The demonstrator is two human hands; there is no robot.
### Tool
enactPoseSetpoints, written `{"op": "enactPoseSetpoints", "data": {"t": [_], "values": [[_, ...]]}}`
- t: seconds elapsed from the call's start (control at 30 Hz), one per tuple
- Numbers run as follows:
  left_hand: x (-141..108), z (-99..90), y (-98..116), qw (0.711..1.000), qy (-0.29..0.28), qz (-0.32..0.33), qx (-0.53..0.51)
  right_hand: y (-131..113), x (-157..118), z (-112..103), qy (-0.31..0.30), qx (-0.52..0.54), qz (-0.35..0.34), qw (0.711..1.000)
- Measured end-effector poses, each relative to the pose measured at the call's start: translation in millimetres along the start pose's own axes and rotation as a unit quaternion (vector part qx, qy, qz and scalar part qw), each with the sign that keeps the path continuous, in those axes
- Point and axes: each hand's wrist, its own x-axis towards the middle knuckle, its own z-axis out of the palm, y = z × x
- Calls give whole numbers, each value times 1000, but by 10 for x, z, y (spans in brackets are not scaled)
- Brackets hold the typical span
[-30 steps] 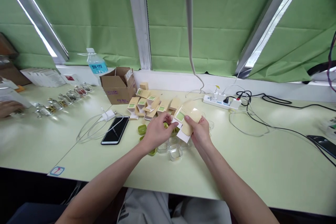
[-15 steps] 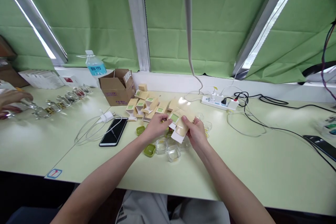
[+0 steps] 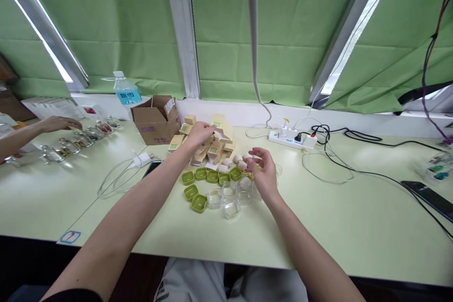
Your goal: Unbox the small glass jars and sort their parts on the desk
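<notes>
My left hand (image 3: 201,136) reaches to the heap of small cream cartons (image 3: 176,142), its fingers closed on a carton with a green label (image 3: 216,125). Partly hidden by those fingers, the grip is hard to make out in detail. My right hand (image 3: 264,172) hovers with curled fingers and thumb apart, holding nothing visible. Close by its fingertips lie several small whitish rounded pieces (image 3: 227,162). Several olive-green square cups (image 3: 212,176) are set out in front of the cartons. Nearer me stand several clear plastic cups (image 3: 231,209).
A cardboard box (image 3: 155,120) and a water bottle (image 3: 126,88) stand at the back. A phone (image 3: 153,168) lies under my left forearm, beside a white charger cable (image 3: 118,172). A power strip (image 3: 292,140) trails cables rightward. At left, another person's hand (image 3: 63,123) is over glass bottles (image 3: 67,145).
My left hand has moved back and left with the carton to the heap. My right hand has let go, uncovering the whitish pieces and green cups. The other person's hand has moved right.
</notes>
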Motion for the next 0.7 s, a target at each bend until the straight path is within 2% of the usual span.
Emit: {"op": "enactPoseSetpoints", "data": {"t": [0.17, 0.27, 0.33, 0.53, 0.63, 0.7], "values": [[622, -144, 274, 995, 37, -7, 88, -40, -28, 4, -14, -5, 2, 1000], [908, -110, 316, 987, 47, -39, 146, -20, -36, -1, -26, -24, -5, 999], [1007, -62, 298, 982, 55, -60, 172, -1, -36, -13, -34, -37, -10, 999], [1012, -32, 250, 976, 93, -78, 181, 12, -11, -84, -43, -53, -17, 998], [861, -61, 243, 984, 108, -52, 135, -15, -2, -122, -32, -70, -28, 997], [659, -52, 207, 992, 95, -23, 86, -35, -13, -130, -22, -96, -44, 994]]}}
